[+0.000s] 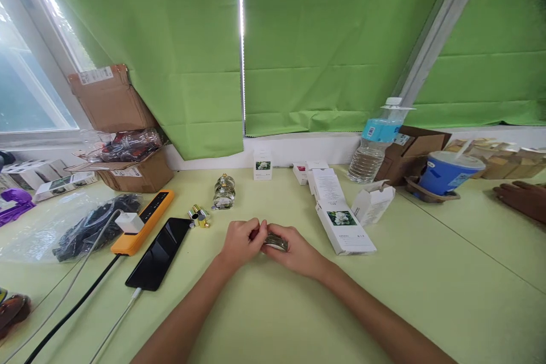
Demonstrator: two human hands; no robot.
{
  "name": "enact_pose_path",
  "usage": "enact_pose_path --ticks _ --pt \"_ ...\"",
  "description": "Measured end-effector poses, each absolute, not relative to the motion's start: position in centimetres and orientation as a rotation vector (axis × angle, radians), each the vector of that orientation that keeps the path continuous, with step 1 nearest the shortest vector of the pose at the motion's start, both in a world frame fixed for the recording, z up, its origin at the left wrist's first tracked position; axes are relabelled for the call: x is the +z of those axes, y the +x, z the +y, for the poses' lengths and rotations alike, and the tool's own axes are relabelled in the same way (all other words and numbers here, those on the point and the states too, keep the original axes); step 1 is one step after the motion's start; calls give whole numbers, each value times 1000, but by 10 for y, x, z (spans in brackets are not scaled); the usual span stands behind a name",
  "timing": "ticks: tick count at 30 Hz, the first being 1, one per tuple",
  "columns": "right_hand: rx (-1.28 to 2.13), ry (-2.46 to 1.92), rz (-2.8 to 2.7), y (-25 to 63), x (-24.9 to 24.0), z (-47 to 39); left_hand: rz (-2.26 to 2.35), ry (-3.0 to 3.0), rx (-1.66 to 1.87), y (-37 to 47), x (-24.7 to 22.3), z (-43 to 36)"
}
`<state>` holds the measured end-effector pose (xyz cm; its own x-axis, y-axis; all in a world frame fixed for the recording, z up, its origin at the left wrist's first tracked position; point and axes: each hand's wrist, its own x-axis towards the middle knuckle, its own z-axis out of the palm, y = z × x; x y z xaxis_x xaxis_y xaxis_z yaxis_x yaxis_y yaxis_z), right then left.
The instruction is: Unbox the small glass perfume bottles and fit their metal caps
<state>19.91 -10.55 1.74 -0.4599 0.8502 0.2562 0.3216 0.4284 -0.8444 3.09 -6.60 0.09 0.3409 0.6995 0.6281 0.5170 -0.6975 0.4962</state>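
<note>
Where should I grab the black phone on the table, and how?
I'd pinch the phone across its middle, by both long edges, reaching over from the right. It lies flat, the white cable plugs into its near end, the orange power strip lies to its left, and gold caps sit by its far end.

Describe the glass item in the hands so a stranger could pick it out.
Over the pale green table, the left hand meets the right hand. The small glass item is in the right hand's grasp, partly hidden. Being held sets it apart from the glass bottles on the table beyond.
</note>
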Motion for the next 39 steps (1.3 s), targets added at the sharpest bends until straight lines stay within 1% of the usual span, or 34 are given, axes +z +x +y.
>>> enact_pose_path --ticks 4,7,12,17,21,27,39 --pt "1055 -960 -1947 198 18 -107 1126 2422 1311 29 1 -64" --pt "980 -973 -1968 197 18 -109 1125 2448 1311 29 2 -64" --pt "622 -971 -2121 197 18 -112 1114 2522 1220 28 5 -67" --pt "145 -1046 -2232 201 12 -106 1097 2671 914 23 13 -69" --pt "-45 -1092 -2281 207 7 -99 1088 2655 778 22 20 -71" --pt "-129 -1157 -2349 213 6 -93 1088 2581 768 24 21 -74" --pt "-170 -1208 -2425 212 2 -89 1284 2610 644 32 20 -77"
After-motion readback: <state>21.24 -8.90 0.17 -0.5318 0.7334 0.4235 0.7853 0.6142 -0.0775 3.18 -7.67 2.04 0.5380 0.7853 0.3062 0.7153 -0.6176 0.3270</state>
